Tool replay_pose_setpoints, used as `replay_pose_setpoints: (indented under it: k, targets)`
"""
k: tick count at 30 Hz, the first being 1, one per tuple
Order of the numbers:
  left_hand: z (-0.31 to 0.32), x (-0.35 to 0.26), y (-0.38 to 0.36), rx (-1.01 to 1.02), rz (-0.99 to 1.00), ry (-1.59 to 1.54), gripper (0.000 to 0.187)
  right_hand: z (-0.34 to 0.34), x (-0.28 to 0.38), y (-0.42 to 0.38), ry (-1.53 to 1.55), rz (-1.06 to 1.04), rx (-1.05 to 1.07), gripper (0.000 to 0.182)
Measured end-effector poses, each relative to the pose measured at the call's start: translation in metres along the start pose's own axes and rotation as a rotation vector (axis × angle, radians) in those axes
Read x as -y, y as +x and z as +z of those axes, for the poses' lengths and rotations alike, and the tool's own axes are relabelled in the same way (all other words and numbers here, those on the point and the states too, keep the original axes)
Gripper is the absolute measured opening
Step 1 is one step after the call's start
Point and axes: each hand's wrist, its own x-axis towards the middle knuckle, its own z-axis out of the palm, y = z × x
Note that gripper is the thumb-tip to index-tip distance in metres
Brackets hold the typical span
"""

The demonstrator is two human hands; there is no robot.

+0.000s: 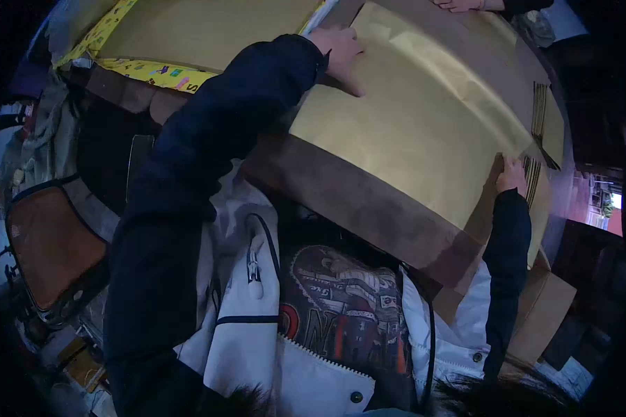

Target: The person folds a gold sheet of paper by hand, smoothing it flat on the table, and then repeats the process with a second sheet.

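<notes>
A large sheet of tan paper [396, 118] lies over the brown table [368, 201], with a raised crease along its far side. My left hand [339, 57] rests on the sheet's left part, thumb and fingers apart. At the sheet's right edge my right hand [510, 175] has its fingers closed on the paper, near stacks of folded paper [532, 182]. Some of the right hand's fingers are hidden by the sheet.
A yellow patterned wrapping [153, 75] borders a flat tan panel at upper left. Another person's hand [459, 5] rests at the far edge. A brown-seated chair [57, 247] stands at left, and a cardboard box [544, 306] is at lower right.
</notes>
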Motion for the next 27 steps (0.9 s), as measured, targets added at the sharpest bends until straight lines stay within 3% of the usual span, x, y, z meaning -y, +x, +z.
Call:
replay_pose_setpoints:
  k: [3,5,8,9,12,14,16,17,19,21,23,27]
  targets:
    - [0.003,-0.007,-0.011,-0.091,0.022,0.025,0.084,-0.005,-0.001,0.004,0.013,0.017,0.052,0.044]
    - [-0.001,-0.011,-0.011,0.063,-0.034,0.010,0.094,-0.007,0.002,0.004,0.023,0.039,0.076,0.044]
    - [-0.011,-0.024,-0.022,0.079,-0.057,0.039,0.087,0.002,-0.004,-0.002,0.044,-0.013,-0.042,0.048]
    - [0.007,-0.020,-0.021,-0.112,0.031,0.011,0.077,0.000,-0.006,-0.005,0.038,0.016,-0.032,0.048]
    - [-0.002,-0.042,-0.025,-0.100,0.180,-0.105,0.044,0.005,0.003,0.009,0.058,0.039,0.063,0.041]
    - [0.024,-0.043,-0.027,-0.171,0.339,-0.193,0.036,0.014,0.006,0.009,0.061,0.053,-0.022,0.043]
    - [0.037,-0.052,-0.031,-0.222,0.352,-0.234,0.032,0.005,0.018,-0.004,0.113,0.095,-0.084,0.042]
    - [0.040,-0.061,-0.035,-0.222,0.391,-0.233,0.032,-0.002,0.025,-0.007,0.157,0.118,-0.087,0.038]
    - [0.048,-0.079,-0.048,-0.299,0.191,-0.213,0.044,0.006,0.027,-0.007,0.183,0.145,-0.045,0.036]
    - [0.063,-0.090,-0.053,-0.339,0.197,-0.131,0.051,0.013,0.030,-0.011,0.188,0.152,-0.120,0.034]
    - [0.068,-0.095,-0.054,-0.340,0.129,-0.054,0.064,-0.018,0.040,-0.021,0.291,0.211,0.010,0.038]
    - [0.061,-0.098,-0.057,-0.317,0.118,-0.019,0.062,-0.046,0.060,-0.028,0.235,0.201,-0.027,0.033]
